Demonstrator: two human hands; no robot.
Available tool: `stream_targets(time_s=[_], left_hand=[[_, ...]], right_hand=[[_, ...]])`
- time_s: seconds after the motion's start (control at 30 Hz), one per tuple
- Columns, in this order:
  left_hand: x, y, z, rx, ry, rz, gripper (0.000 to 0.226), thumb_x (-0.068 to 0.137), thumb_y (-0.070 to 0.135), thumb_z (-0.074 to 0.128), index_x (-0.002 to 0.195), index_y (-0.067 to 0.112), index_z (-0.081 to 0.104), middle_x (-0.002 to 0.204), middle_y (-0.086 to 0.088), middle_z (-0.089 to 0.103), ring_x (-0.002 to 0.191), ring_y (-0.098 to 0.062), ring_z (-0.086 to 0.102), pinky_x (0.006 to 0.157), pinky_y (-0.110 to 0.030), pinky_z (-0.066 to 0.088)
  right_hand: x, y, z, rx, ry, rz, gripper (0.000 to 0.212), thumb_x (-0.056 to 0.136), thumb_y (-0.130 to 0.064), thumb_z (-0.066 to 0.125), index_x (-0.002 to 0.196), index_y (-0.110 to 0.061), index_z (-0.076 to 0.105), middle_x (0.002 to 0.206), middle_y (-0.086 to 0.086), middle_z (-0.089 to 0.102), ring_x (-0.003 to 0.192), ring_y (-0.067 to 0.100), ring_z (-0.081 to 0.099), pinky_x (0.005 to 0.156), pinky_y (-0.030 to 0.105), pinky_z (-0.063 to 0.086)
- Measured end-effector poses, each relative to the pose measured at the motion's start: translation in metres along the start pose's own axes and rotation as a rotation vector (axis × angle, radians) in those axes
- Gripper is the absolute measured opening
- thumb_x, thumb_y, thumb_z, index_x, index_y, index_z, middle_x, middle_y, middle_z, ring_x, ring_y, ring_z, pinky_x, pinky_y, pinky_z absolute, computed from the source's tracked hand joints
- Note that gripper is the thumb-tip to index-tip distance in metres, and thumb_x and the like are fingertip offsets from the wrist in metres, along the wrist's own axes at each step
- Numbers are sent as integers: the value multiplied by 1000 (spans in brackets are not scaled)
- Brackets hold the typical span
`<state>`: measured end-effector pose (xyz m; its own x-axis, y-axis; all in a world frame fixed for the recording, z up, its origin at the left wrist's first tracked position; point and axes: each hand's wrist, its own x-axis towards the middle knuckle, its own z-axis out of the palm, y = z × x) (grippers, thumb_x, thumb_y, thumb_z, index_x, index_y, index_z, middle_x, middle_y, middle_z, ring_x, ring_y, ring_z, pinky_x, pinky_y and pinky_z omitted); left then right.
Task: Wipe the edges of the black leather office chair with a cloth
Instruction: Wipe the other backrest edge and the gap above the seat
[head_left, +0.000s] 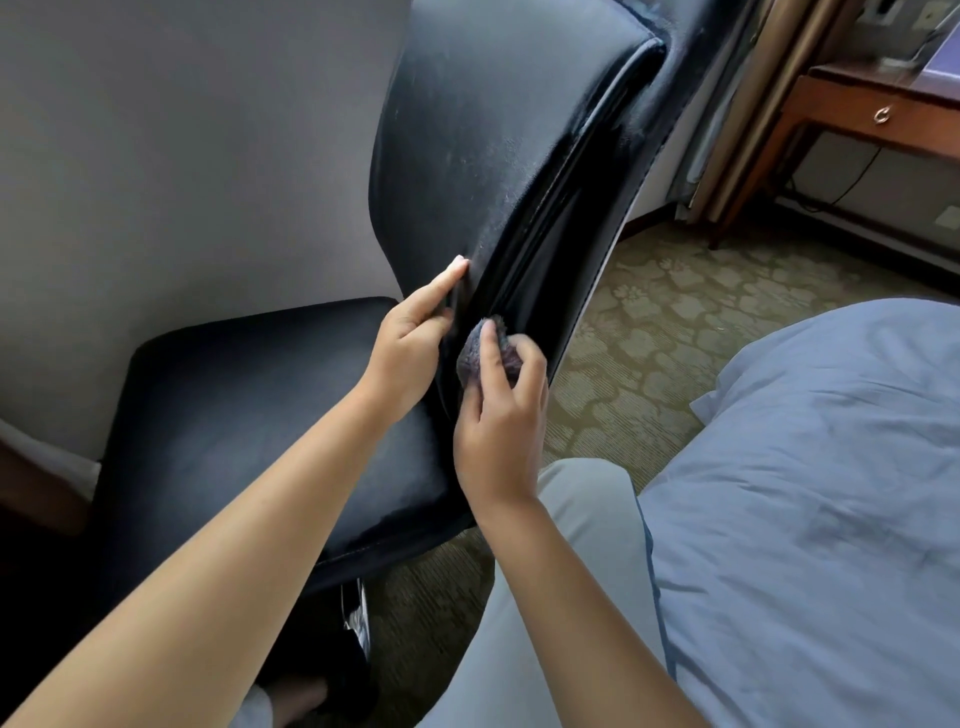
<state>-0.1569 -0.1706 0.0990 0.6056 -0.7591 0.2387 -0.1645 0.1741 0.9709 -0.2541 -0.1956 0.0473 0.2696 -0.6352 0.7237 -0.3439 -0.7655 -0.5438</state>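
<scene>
Hands at work on a black leather office chair (483, 156) beside a wall: the left hand (410, 338) grips the backrest's side edge, thumb along the leather, while the right hand (498, 415) pinches a bunched grey fuzzy cloth (480, 353) against the seam just beside it. Blue bedding (810, 467) lies at right.

Chair (467, 156) as landmark: backrest upright at centre, seat (249, 415) extending to its left, wall (182, 130) behind the seat. Left hand (410, 343) on the backrest's side edge just above the seat; right hand (501, 415) just right of it, pressing the cloth (485, 348) into the fold of that edge. Right of the chair: carpet (675, 322), bed (831, 493) nearer the camera, desk (872, 114) far behind; person's leg (571, 597) between chair and bed.
</scene>
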Motion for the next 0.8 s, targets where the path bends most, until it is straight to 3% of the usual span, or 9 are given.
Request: stream_targets(time_s=[0.13, 0.27, 0.37, 0.57, 0.8], left_hand=[[-2, -4, 0, -12, -2, 0, 55, 91, -18, 33, 141, 3, 40, 148, -8, 40, 139, -13, 35, 116, -26, 26], [-4, -5, -2, -22, -11, -14, 55, 91, -15, 33, 140, 7, 42, 148, -6, 42, 139, -18, 36, 117, -40, 26], [-3, -7, -4, -37, -12, -36, 52, 93, -12, 34, 139, 9, 44, 147, -6, 43, 138, -18, 38, 117, -42, 27], [-5, -8, -2, -51, 6, -27, 53, 92, -15, 33, 139, 8, 44, 147, -11, 43, 138, -26, 35, 116, -45, 25], [-14, -14, -3, -30, 11, -49, 55, 91, -15, 34, 138, 12, 46, 146, -4, 45, 137, -10, 38, 117, -39, 27]], right_hand=[[-13, 6, 5, 0, -16, 14, 46, 84, 2, 65, 129, -6, 57, 116, 15, 52, 103, 25, 53, 89, 27, 46], [2, -5, -3, 135, 50, 41, 41, 90, -9, 53, 130, 0, 54, 114, 19, 52, 104, 24, 52, 90, 31, 48], [16, -9, -4, 140, 88, 32, 42, 91, -11, 52, 131, 1, 52, 115, 20, 51, 104, 24, 51, 90, 31, 48], [-25, 11, 7, -16, -65, 0, 48, 81, 1, 70, 127, -7, 59, 112, 12, 53, 97, 19, 51, 84, 24, 46], [-34, 16, 7, -47, -139, 32, 50, 76, 3, 73, 124, -8, 62, 111, 13, 56, 94, 27, 58, 73, 28, 52]])
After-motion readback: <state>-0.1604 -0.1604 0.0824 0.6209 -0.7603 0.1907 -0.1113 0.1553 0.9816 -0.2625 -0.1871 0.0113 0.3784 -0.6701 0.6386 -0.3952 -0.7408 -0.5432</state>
